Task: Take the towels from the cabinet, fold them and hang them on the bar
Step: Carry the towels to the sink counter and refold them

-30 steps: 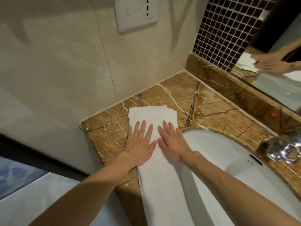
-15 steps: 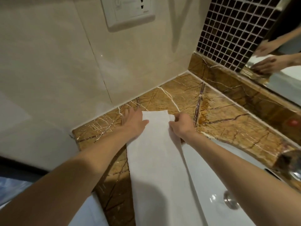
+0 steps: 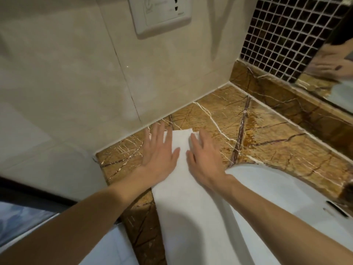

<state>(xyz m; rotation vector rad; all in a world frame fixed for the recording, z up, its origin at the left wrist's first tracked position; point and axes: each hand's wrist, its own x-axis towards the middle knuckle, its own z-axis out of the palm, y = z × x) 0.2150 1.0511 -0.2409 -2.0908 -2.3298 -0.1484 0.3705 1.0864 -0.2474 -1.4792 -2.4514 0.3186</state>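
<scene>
The head camera looks steeply down, close over the countertop corner.

A white towel lies lengthwise on the brown marble counter, its far end between two flat hands. The left hand presses its left edge with fingers spread, and the right hand presses its right edge. Just right of the right hand curves the white sink rim, with a wall socket above both hands.
</scene>
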